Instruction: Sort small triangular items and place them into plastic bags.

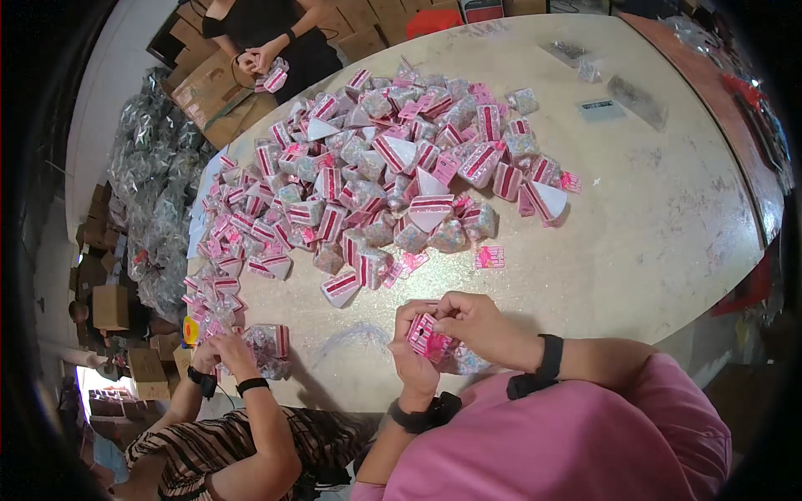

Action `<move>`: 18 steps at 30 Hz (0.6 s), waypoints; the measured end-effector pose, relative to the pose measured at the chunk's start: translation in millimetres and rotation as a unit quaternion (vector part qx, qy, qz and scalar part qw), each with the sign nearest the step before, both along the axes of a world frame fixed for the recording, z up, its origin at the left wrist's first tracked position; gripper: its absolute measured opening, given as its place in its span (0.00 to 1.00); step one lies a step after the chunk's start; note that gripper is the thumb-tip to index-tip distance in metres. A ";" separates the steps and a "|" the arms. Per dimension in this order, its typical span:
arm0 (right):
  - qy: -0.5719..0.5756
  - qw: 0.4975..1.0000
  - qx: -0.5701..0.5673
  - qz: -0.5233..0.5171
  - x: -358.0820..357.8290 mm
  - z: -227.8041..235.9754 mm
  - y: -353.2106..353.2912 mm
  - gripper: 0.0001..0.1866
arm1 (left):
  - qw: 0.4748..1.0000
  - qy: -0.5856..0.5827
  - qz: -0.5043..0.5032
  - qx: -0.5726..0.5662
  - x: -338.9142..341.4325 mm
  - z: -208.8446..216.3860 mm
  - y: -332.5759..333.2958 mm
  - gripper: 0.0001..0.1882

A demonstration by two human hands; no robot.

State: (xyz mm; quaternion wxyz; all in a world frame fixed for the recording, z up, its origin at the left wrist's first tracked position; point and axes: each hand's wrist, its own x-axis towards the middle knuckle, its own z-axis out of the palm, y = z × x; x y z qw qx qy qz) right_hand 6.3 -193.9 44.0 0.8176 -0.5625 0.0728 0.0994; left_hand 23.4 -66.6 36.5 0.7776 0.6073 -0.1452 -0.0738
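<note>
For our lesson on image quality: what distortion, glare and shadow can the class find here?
All in the head view: the table has bowed-looking edges and the picture's corners fall to black; the plastic bags at left show scattered glints; a patch at lower left looks washed out; a soft shadow lies near the left hand.

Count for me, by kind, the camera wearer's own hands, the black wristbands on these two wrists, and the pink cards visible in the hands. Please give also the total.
Hands: 2 (left hand and right hand)
Black wristbands: 2, one on each wrist
Pink card visible in the hands: 1
Total: 5
</note>
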 end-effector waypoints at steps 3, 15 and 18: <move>0.002 0.999 -0.050 0.013 2.3 -0.1 2.0 0.04 | 0.994 -0.021 0.032 0.105 -1.4 -5.7 7.3 0.23; -0.208 0.765 -0.609 0.022 50.7 -131.3 -90.6 0.08 | 0.979 0.188 0.078 -0.013 -9.9 -12.4 23.6 0.11; -0.023 0.840 -0.533 -0.095 68.1 -148.7 -88.5 0.13 | 0.977 0.157 -0.022 0.145 -12.7 -20.9 53.5 0.14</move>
